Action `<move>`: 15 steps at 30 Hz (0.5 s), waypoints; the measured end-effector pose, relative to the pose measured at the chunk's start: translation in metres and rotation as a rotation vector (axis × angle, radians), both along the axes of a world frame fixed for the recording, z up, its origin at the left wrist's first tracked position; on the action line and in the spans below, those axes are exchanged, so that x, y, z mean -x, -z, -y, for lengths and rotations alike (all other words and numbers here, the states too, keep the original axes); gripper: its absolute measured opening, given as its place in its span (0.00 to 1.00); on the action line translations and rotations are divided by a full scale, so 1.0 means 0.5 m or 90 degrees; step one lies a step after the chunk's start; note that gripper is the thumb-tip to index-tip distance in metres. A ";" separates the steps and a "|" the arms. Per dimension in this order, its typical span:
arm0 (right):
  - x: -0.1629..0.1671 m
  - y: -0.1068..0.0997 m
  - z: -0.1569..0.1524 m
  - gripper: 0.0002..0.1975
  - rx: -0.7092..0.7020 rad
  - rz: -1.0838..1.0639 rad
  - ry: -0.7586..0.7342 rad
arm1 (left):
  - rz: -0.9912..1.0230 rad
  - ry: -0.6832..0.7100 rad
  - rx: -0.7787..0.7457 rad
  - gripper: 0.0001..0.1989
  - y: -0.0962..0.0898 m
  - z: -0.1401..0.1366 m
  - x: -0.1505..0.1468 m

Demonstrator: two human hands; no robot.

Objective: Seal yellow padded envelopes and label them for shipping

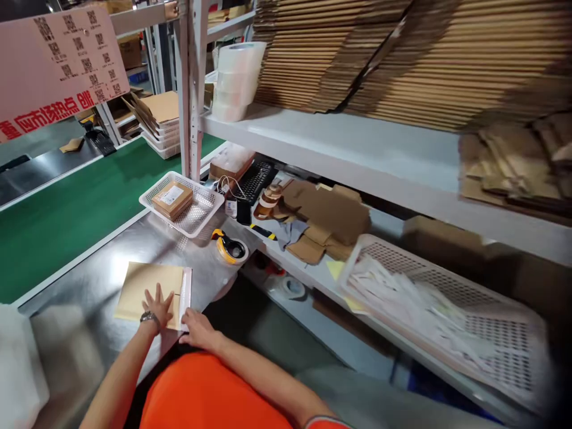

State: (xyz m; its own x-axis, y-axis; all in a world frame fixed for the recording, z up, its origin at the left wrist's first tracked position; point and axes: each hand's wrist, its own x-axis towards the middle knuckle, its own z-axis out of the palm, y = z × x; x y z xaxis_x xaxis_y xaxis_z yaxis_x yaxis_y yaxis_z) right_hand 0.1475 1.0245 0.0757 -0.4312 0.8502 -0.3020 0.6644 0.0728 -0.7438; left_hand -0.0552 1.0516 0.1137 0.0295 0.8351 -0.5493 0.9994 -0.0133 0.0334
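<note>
The tan envelope lies flat on the metal desk, directly under your left hand, which is spread with its palm down and grasps nothing. A watch or bracelet circles that wrist. Your right hand is at the lower end of the pale strip along the envelope's right side, fingers bent; you cannot tell whether they pinch it.

Farther up your desk, well apart from the envelope, are a yellow and black tape dispenser and a white basket with a small labelled box inside. A green belt runs beyond the desk's left edge. To your right, a shelf bears clear tape rolls and stacked flat cardboard. Below it, a long white basket holds papers. A sign with printed codes hangs at upper left.
</note>
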 end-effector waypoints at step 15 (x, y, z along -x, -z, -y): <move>-0.078 -0.044 0.005 0.22 -0.006 -0.359 0.553 | 0.033 0.040 -0.010 0.51 0.008 -0.045 0.009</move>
State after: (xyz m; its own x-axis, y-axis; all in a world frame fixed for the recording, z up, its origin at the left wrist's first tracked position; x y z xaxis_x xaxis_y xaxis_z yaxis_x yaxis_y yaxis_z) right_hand 0.1866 1.0220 0.0975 0.2544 0.9372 -0.2385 0.0453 -0.2579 -0.9651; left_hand -0.0598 1.0742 0.1095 0.1105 0.8393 -0.5323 0.9935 -0.0776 0.0839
